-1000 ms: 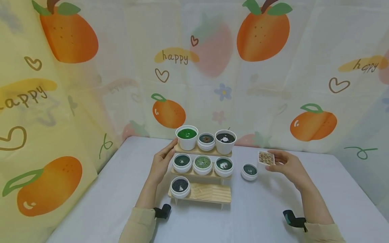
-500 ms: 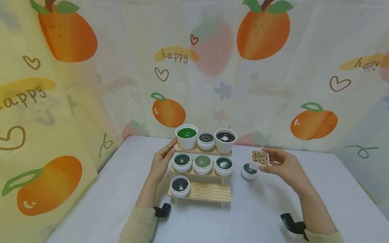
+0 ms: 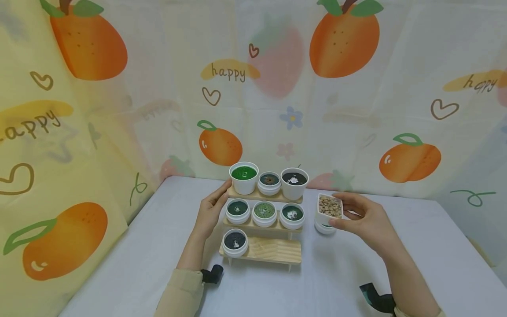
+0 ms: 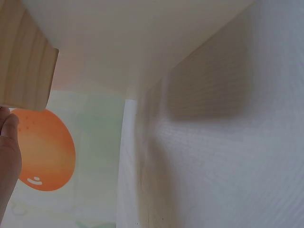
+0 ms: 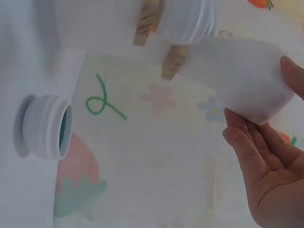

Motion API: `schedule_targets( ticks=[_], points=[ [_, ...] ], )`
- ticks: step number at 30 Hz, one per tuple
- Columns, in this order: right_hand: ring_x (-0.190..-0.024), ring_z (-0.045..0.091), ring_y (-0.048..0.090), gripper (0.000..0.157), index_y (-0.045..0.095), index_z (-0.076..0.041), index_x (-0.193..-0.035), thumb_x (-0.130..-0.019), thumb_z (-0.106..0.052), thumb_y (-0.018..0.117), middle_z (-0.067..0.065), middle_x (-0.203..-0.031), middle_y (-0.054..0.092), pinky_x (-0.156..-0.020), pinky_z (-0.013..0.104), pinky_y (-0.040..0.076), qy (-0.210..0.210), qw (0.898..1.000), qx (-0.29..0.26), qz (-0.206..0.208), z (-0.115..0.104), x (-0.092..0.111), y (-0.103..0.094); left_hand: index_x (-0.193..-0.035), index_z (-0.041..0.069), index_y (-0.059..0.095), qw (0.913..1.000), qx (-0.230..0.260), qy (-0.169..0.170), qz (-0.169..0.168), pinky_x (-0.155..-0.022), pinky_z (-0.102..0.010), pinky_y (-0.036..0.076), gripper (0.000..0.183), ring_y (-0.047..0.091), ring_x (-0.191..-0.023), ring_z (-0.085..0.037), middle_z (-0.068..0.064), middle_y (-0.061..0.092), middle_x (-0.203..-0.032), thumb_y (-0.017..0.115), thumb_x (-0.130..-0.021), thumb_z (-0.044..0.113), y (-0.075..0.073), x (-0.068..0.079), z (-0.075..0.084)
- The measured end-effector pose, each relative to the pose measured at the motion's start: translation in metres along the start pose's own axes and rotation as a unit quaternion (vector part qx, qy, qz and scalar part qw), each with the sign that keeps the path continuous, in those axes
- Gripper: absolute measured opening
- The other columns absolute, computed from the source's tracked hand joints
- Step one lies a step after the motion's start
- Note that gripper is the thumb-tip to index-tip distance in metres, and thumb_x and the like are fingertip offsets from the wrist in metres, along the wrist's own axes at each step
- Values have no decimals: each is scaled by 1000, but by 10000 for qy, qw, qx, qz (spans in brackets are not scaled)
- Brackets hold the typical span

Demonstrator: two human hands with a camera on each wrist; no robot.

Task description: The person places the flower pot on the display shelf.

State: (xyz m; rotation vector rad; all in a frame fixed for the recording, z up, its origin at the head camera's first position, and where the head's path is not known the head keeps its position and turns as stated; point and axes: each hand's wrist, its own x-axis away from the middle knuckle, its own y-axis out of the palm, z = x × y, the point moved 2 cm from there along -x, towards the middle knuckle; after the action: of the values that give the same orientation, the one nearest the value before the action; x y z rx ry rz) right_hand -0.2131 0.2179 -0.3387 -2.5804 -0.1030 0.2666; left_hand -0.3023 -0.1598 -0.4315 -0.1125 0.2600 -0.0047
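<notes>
While pinched in the right hand (image 3: 364, 220) above the lone jar (image 3: 324, 228), right of the wooden rack (image 3: 261, 251) near the desk's (image 3: 158, 246) far edge, the square cup (image 3: 329, 206) needs keeping level. Steadying the rack with the flat, open left hand (image 3: 210, 211), lowering gently onto the bare bottom step.

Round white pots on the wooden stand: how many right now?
7. Three on the top step, three on the middle step, one on the bottom step. None looks hidden.
</notes>
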Motion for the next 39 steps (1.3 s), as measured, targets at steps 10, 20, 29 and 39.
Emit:
schedule_targets(
  ticks=[10, 20, 29, 39],
  points=[
    [-116, 29, 66, 63, 60, -16, -133, -76, -27, 86, 13, -130, 65, -91, 29, 61, -107, 9984, -307, -461, -14, 6, 31, -144, 20, 52, 10000, 42, -67, -3, -124, -30, 30, 43, 38, -147, -10, 7, 48, -153, 54, -102, 25, -1, 1, -1],
    [-116, 24, 67, 59, 66, -19, -124, -71, -27, 89, 4, -125, 69, -99, 30, 57, -280, 9959, -374, -778, -21, 10, 69, -144, 21, 52, 10000, 22, -41, -15, -124, -30, 30, 43, 38, -147, -9, 8, 48, -153, 55, -102, 27, -2, 3, -1],
    [-106, 18, 70, 58, 67, -17, -121, -68, -24, 90, 3, -122, 70, -95, 33, 59, -378, 9936, -429, -969, -18, 12, 100, -144, 19, 52, 10000, 69, 51, -39, -124, -29, 29, 43, 37, -147, -9, 7, 48, -153, 54, -102, 26, -1, 2, -1],
    [-103, 15, 70, 59, 69, -19, -119, -64, -19, 91, 5, -121, 71, -89, 22, 58, -396, 9943, -417, -898, -12, 12, 126, -144, 17, 52, 9999, 83, 106, -67, -124, -28, 30, 42, 38, -147, -9, 7, 48, -153, 54, -102, 23, -1, 0, -1]
  ],
)
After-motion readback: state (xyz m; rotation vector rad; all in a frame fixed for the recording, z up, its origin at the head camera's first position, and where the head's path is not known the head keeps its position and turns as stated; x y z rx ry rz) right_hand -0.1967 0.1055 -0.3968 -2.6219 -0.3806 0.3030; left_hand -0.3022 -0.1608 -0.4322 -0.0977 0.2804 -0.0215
